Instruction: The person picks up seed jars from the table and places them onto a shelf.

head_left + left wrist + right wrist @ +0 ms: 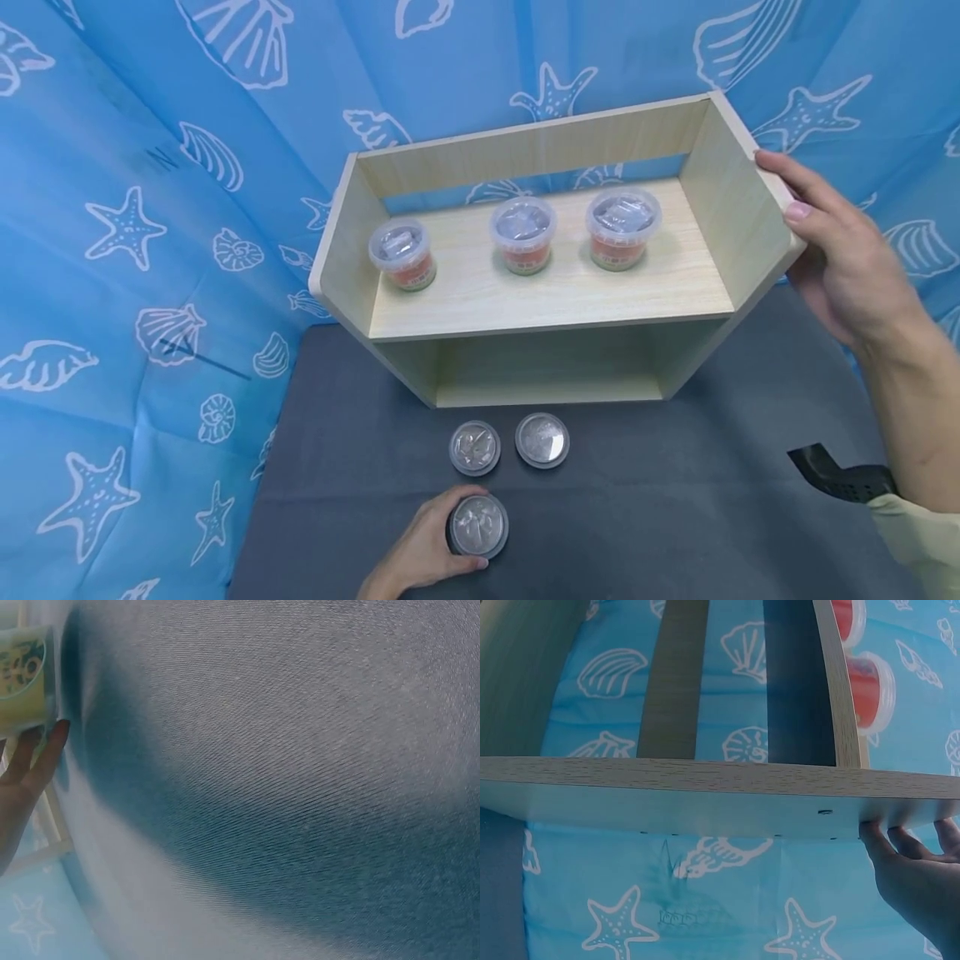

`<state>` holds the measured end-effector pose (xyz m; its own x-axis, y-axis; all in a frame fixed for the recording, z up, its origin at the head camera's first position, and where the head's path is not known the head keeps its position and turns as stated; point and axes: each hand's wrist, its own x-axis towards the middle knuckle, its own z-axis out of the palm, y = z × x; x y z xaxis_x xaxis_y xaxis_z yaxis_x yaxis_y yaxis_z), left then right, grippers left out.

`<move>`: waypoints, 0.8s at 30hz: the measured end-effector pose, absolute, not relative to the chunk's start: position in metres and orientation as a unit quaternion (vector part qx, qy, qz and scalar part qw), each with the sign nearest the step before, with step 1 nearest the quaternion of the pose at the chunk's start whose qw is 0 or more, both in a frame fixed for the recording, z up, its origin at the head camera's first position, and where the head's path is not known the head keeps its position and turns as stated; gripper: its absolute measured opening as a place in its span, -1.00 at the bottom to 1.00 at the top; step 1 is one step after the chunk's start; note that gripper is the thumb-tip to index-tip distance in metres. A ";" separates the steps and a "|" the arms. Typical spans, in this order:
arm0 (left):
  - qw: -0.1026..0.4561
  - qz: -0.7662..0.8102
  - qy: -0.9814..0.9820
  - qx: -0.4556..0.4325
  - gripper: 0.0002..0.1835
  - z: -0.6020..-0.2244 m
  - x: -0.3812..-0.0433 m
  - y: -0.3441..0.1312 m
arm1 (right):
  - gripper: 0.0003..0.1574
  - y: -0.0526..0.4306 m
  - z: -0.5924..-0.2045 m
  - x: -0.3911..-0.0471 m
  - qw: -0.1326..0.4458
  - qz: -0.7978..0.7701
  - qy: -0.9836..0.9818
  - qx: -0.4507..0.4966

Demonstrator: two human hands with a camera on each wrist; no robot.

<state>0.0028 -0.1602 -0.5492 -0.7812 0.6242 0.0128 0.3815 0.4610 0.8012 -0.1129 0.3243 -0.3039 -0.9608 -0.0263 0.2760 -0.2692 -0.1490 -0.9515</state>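
My left hand (pixel 431 537) grips a small round tub (pixel 478 526) with a clear lid, low on the dark table, thumb on one side and fingers on the other. In the left wrist view the tub (pixel 22 682) shows a yellowish wall with a printed picture. Two more lidded tubs, one on the left (pixel 475 447) and one on the right (pixel 542 440), stand just beyond it. Against the right side panel of a pale wooden shelf (pixel 525 308), my right hand (pixel 855 250) rests its fingertips; the right wrist view shows them touching the outer face.
On the shelf's upper board stand three clear-lidded tubs with reddish sides: left (pixel 405 254), middle (pixel 523 235) and right (pixel 622 227). Below is a lower compartment (pixel 547 367). A blue curtain (pixel 187 250) with white sea shapes hangs behind and to the left.
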 end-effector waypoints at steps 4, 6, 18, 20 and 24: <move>0.127 0.428 0.837 0.316 -0.09 -0.542 0.001 -0.159 | -0.33 0.324 -0.303 -0.113 0.079 0.750 -0.646 0.118; 0.137 0.437 0.831 0.316 -0.10 -0.538 -0.001 -0.158 | -0.33 0.323 -0.303 -0.113 0.082 0.748 -0.649 0.116; 0.098 0.442 0.824 0.341 -0.09 -0.514 -0.020 -0.149 | -0.34 0.320 -0.304 -0.113 0.097 0.744 -0.653 0.103; 0.090 0.441 0.827 0.337 -0.10 -0.510 -0.025 -0.148 | -0.33 0.320 -0.305 -0.113 0.099 0.743 -0.655 0.101; 0.076 0.445 0.827 0.336 -0.11 -0.506 -0.035 -0.148 | -0.33 0.319 -0.305 -0.114 0.101 0.744 -0.653 0.097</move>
<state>-0.0347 -0.1476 -0.5056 -0.7631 0.6224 0.1739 0.4878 0.3782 0.7868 -0.1136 0.3189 -0.3050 -0.9608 0.0247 0.2763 -0.2772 -0.1269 -0.9524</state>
